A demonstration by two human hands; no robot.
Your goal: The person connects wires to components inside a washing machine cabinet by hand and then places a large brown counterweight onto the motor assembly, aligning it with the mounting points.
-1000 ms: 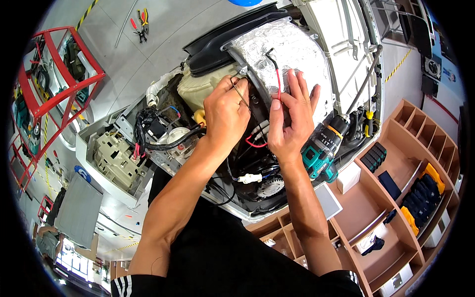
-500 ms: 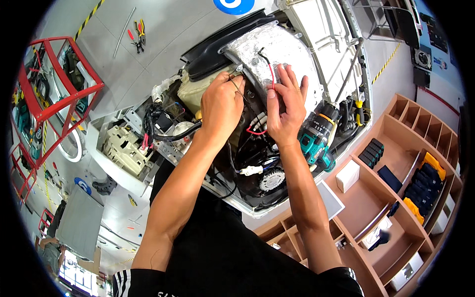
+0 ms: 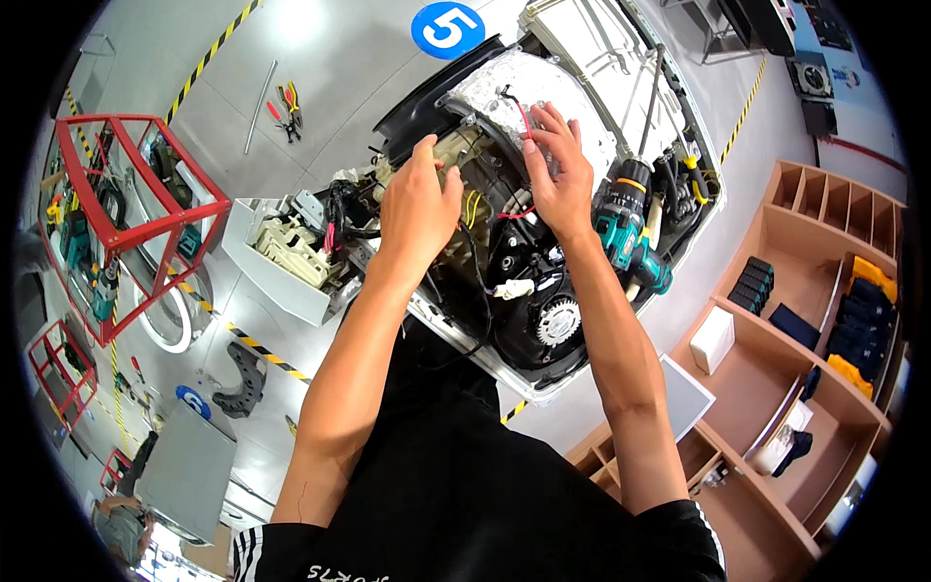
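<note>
A partly dismantled washing machine lies before me, its foil-covered tub (image 3: 499, 82) facing up. My left hand (image 3: 415, 209) hovers over the inner parts on the left side, thumb and forefinger apart, nothing between them. Thumb and forefinger of my right hand (image 3: 561, 184) pinch a red wire (image 3: 522, 114) whose black end rests on the foil. Its lower stretch emerges below the hand. Yellow wires (image 3: 471, 206) show between the hands. Below them are a white connector (image 3: 514, 289) and a white toothed wheel (image 3: 559, 322).
A teal cordless drill (image 3: 626, 228) lies on the machine beside my right hand. Pliers (image 3: 289, 107) and a metal rod (image 3: 260, 107) are on the floor. At left stands a red-framed rack (image 3: 126, 238); at right, a wooden compartment shelf (image 3: 776, 388).
My left hand has let go of a thin dark strand and spread its fingers, uncovering the yellow wires. My right hand stays at the red wire. The whole view has shifted slightly.
</note>
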